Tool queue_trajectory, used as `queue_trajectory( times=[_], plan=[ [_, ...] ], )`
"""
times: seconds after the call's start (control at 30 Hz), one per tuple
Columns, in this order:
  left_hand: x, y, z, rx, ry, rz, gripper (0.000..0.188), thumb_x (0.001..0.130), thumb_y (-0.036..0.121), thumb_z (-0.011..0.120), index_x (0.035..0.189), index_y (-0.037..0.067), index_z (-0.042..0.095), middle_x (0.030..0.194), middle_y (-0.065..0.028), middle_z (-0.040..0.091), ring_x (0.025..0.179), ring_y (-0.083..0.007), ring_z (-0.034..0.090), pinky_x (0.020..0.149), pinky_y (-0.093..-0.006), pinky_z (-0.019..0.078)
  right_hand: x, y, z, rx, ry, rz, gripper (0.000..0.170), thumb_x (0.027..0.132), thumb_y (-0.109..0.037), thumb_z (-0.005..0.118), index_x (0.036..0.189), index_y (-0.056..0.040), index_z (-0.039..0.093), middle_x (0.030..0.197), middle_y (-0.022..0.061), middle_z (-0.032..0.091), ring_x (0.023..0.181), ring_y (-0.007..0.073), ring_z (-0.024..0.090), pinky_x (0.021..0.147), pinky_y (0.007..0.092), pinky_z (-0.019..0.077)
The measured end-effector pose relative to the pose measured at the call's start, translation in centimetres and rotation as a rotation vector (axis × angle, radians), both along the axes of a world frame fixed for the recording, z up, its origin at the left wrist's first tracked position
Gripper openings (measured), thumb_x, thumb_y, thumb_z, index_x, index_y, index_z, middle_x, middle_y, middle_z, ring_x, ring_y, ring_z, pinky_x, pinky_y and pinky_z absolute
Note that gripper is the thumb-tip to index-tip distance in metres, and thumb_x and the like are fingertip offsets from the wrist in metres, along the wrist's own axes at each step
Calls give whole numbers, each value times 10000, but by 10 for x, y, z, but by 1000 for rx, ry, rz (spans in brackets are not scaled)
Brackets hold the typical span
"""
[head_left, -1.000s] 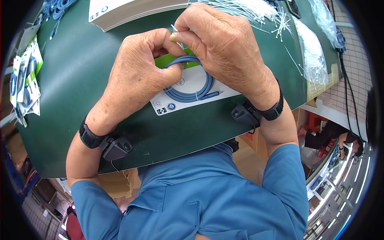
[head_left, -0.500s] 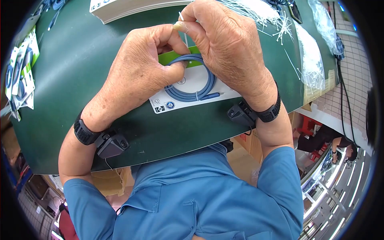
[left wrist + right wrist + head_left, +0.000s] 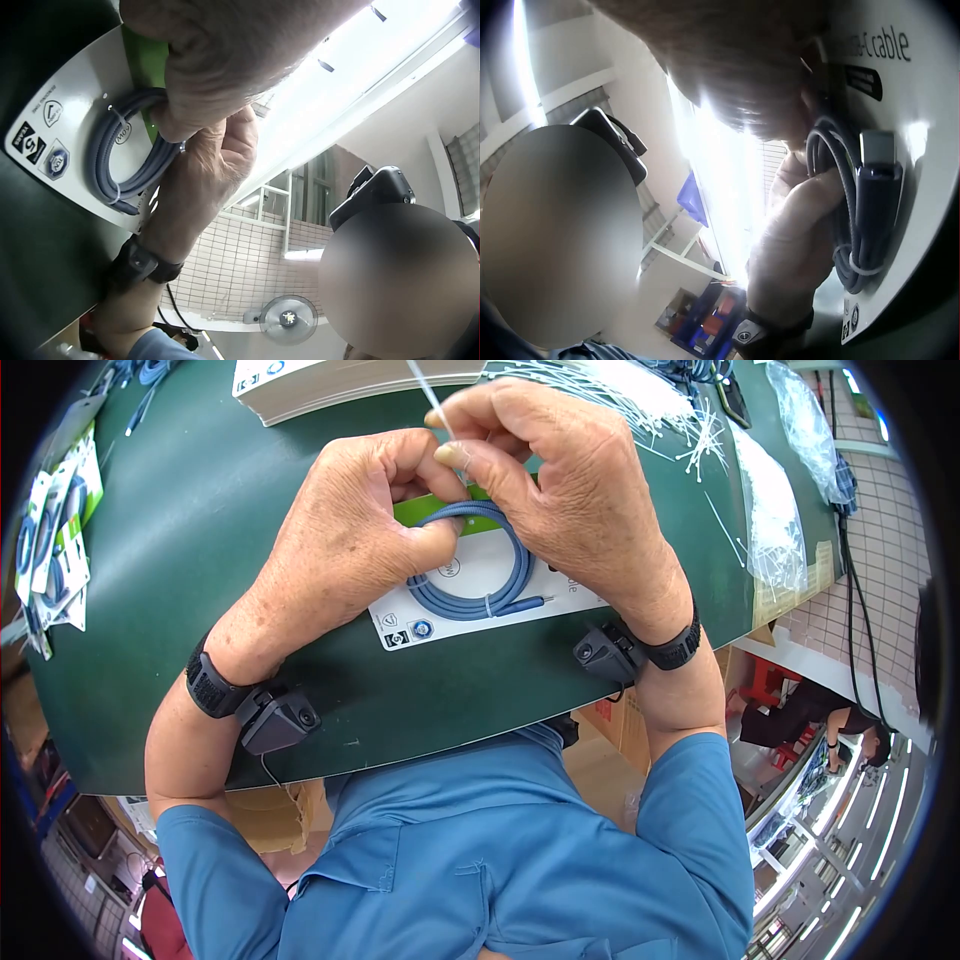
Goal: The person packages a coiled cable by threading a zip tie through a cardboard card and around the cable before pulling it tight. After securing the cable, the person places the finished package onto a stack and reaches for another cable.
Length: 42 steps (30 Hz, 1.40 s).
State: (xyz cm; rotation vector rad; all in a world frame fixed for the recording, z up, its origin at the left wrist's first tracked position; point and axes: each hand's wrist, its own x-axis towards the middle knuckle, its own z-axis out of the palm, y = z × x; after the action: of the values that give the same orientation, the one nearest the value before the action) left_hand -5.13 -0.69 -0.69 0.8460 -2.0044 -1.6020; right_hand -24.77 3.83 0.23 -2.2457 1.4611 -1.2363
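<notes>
A blue-grey cable coil [image 3: 455, 603] lies against a white and green card [image 3: 578, 595], bound with white ties. My left hand [image 3: 345, 525] grips the coil's upper part, its thumb inside the loop and its bent index finger behind. Just right of it, my right hand [image 3: 585, 475] pinches a white cable tie [image 3: 430, 395] between thumb and index finger at the top of the coil. The tie's free length sticks up past the fingertips. In the right wrist view a metal plug [image 3: 877, 147] shows on the coil, beside printed lettering ending in "C cable". The fingers hide the tie's lower part.
A stack of white cards [image 3: 350, 388] stands at the back. Loose cable ties [image 3: 625, 395] lie spread at the back right, near a plastic bag of ties [image 3: 772, 510]. Carded cables [image 3: 55, 550] are piled at the left. A phone-like device [image 3: 733, 400] lies at the back right.
A longer stretch of the cable tie now rises above the right fingertips, slanting up and left. The right fingers have shifted down, closer to the coil; the left hand keeps its hold.
</notes>
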Motion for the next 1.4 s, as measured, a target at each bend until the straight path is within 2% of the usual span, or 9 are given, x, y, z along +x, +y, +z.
queue_trajectory(
  times=[0.1, 0.27, 0.4, 0.5, 0.6, 0.93, 1.0, 1.17, 1.4],
  plan=[
    [-2, 1, -5, 39, 84, 43, 123, 760, -44, 661, 883, -46, 660, 856, -59, 696, 854, -94, 660, 836, -271, 564, -5, 1, 5, 49, 3, 80, 154, 881, -25, 794, 1031, -21, 761, 879, 75, 711, 748, 195, 695, 672, 310, 558],
    [-3, 1, -11, 55, 134, 71, 129, 787, -39, 668, 916, -40, 664, 885, -57, 703, 891, -89, 676, 830, -262, 572, -5, -1, 9, -33, -4, 82, 89, 886, -108, 788, 963, -64, 788, 836, 110, 693, 720, 281, 690, 668, 380, 551],
    [-2, -2, -2, 89, 167, 76, 159, 811, -47, 678, 969, -38, 674, 924, -44, 716, 923, -83, 683, 853, -257, 580, -9, 8, 22, 18, 124, 120, 155, 878, -20, 793, 1033, -13, 791, 866, 77, 721, 755, 148, 694, 656, 257, 556],
    [4, -5, 5, 184, 84, 15, 224, 829, -75, 682, 1049, -35, 699, 981, -20, 733, 979, -77, 692, 910, -246, 584, -5, 18, 29, 380, -149, 165, 180, 898, 8, 761, 1072, -16, 799, 876, 71, 733, 788, 132, 689, 659, 253, 552],
    [6, -7, 0, 111, 87, -26, 145, 842, 1, 682, 965, -54, 735, 890, -63, 745, 842, -68, 675, 762, -250, 584, -9, 18, 35, 459, -174, 280, 188, 912, 26, 737, 1086, -10, 798, 902, 69, 740, 812, 122, 687, 661, 250, 552],
    [6, -9, -8, 45, 157, 29, 224, 834, -22, 672, 1037, -61, 759, 911, -64, 755, 865, -74, 691, 786, -249, 585, -17, 21, 43, 631, -291, 324, 246, 837, 96, 765, 1057, -4, 807, 904, 99, 719, 820, 132, 678, 665, 246, 542],
    [8, -12, -1, 105, 78, 0, 214, 854, -41, 758, 1067, -58, 756, 996, -65, 764, 962, -97, 709, 903, -255, 591, -12, 23, 44, 537, -271, 263, 252, 799, 102, 793, 1022, -14, 810, 883, 96, 711, 805, 144, 672, 657, 245, 525],
    [12, -15, 9, 154, 129, 20, 222, 858, -79, 684, 1069, -61, 750, 988, -64, 760, 957, -95, 711, 899, -252, 593, -2, 21, 38, 151, -79, 176, 260, 747, 98, 833, 960, -48, 803, 858, 75, 704, 782, 170, 661, 647, 268, 501],
    [17, -20, 14, 107, 134, 19, 270, 831, -98, 626, 1070, -59, 746, 977, -68, 757, 944, -99, 717, 873, -244, 600, -1, 17, 31, -82, 28, 211, 288, 701, 69, 859, 913, -104, 770, 863, 38, 717, 755, 185, 616, 631, 300, 472]
  ],
)
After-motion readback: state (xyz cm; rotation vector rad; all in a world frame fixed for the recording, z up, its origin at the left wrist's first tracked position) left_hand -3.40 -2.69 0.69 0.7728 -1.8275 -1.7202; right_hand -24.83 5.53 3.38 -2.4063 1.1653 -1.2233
